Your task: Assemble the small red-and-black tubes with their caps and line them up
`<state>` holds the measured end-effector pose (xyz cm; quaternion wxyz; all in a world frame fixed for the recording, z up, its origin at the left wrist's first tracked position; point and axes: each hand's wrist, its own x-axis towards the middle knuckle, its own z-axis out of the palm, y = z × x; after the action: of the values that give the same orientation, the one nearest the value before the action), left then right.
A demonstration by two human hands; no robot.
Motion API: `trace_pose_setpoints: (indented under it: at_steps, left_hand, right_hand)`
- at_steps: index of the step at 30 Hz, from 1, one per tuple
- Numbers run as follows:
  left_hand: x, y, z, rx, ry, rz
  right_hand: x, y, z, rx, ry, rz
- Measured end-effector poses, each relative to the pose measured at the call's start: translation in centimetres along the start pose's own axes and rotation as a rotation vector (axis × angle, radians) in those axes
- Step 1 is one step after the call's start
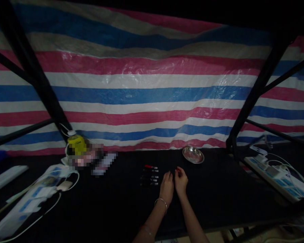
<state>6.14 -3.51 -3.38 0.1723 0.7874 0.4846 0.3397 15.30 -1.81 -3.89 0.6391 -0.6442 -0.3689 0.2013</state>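
My left hand (167, 186) rests on the black tabletop with its fingers stretched forward, just right of the printed ends of the markers. A bracelet circles its wrist. Close beside it is my right hand (181, 180), its fingers curled inward; whether anything small or dark is between them is hidden. Several markers lie side by side in a column left of my hands: a red marker (150, 166) at the far end and black markers (150, 177) nearer me. Beyond my right hand sits a shiny round metal dish (193, 155).
A power strip (32, 199) with cables and plugs lies at the left, another power strip (276, 179) at the right. A bottle of yellow liquid (76, 143) stands at the back left. Dark metal posts (258, 87) and a striped plastic sheet (152, 94) bound the table.
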Motion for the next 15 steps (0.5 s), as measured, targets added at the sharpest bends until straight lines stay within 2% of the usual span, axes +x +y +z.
trace_pose_setpoints:
  at_steps: [4,7,12,15]
  left_hand:
    - [-1.5,-0.3,-0.3,-0.107,0.007,-0.039]
    - [-1.9,0.3,-1.4,-0.181,0.001,-0.037]
    - [-1.6,1.3,-3.1,-0.384,0.146,-0.218]
    - [-1.4,1.2,-3.4,-0.481,0.224,-0.24]
  right_hand:
    - [1.2,0.3,1.7,0.079,-0.015,0.01]
    - [1.7,0.1,2.4,0.251,-0.086,0.075]
    - [1.1,-1.1,2.4,0.569,-0.316,0.302]
    - [0.1,-1.9,2.4,0.653,-0.499,0.453]
